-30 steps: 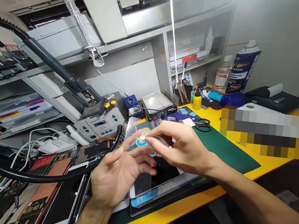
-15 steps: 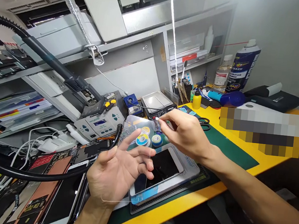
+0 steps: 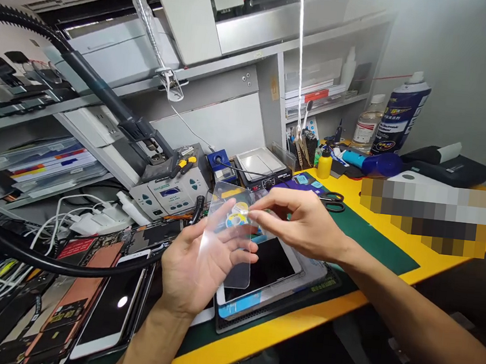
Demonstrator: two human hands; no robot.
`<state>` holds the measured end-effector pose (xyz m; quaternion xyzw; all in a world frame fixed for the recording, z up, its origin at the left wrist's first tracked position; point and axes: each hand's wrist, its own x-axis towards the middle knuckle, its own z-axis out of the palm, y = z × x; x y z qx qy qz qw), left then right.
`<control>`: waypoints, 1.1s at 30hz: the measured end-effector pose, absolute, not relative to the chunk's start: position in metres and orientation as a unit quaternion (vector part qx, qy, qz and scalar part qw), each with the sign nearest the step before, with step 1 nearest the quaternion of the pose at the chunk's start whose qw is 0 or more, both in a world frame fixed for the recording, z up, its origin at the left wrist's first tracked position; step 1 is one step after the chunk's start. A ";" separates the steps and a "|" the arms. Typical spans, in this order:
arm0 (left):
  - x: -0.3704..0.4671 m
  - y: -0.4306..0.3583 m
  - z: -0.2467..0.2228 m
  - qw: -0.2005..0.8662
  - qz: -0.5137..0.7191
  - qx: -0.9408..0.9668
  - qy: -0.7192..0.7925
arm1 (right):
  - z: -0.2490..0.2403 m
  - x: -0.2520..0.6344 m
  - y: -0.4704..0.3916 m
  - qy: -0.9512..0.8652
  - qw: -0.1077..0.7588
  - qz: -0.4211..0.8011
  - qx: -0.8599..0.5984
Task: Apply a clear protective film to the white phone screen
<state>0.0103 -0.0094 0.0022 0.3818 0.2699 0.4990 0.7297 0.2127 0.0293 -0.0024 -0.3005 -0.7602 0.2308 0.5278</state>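
Observation:
A clear, phone-sized sheet (image 3: 239, 274) is tilted up in front of my left hand (image 3: 199, 270). My left palm faces me with the fingers curled around the sheet's edges, and several fingers show through it. My right hand (image 3: 303, 223) is closed in a pinch at the sheet's upper right edge. A small whitish bit shows between its thumb and fingertip, too small to name. Behind the sheet sits a yellow and blue spool (image 3: 236, 220). Below my hands lies a white-framed phone (image 3: 275, 263) with a dark screen, on a grey tray-like pad (image 3: 320, 271).
A green mat (image 3: 375, 248) covers part of the yellow table (image 3: 396, 212). Black-handled scissors (image 3: 334, 203) lie beyond my right hand. Disassembled phones and another white phone (image 3: 112, 307) are at left, crossed by a black hose (image 3: 64, 267). A soldering station (image 3: 170, 194) stands behind.
The sheet has tilted, and its lower edge stands higher. My left hand has risen slightly to the right. My right hand's pinch has moved down along the sheet's edge. The view has shifted.

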 end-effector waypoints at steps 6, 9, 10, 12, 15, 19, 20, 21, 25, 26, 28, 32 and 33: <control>0.007 -0.007 0.006 0.721 0.497 0.381 0.296 | -0.012 0.227 0.053 -0.735 0.544 0.041 -0.402; 0.000 0.001 0.007 0.683 0.556 0.357 0.311 | -0.011 0.245 0.070 -0.659 0.567 0.073 -0.488; -0.003 0.004 0.006 0.671 0.574 0.350 0.313 | -0.011 0.251 0.075 -0.640 0.566 0.092 -0.512; -0.008 0.010 0.004 0.650 0.603 0.348 0.305 | -0.011 0.259 0.083 -0.615 0.555 0.121 -0.547; -0.015 0.017 0.001 0.644 0.621 0.343 0.285 | -0.016 0.268 0.090 -0.607 0.530 0.138 -0.577; -0.021 0.019 0.001 0.644 0.634 0.334 0.268 | -0.026 0.285 0.088 -0.596 0.507 0.151 -0.605; -0.022 0.018 0.001 0.643 0.637 0.332 0.264 | -0.027 0.290 0.085 -0.591 0.506 0.152 -0.609; -0.023 0.018 0.002 0.643 0.641 0.330 0.260 | -0.027 0.296 0.082 -0.587 0.506 0.153 -0.613; -0.023 0.016 0.004 0.637 0.650 0.332 0.248 | -0.013 0.308 0.056 -0.579 0.499 0.192 -0.615; -0.023 0.016 0.005 0.632 0.653 0.334 0.250 | -0.009 0.305 0.047 -0.584 0.493 0.213 -0.609; -0.022 0.016 0.005 0.619 0.661 0.334 0.262 | -0.002 0.292 0.028 -0.610 0.463 0.261 -0.588; -0.021 0.016 0.005 0.600 0.671 0.334 0.279 | -0.001 0.246 -0.003 -0.743 0.323 0.225 -0.542; -0.021 0.016 0.004 0.598 0.672 0.333 0.283 | -0.003 0.235 -0.009 -0.769 0.291 0.163 -0.545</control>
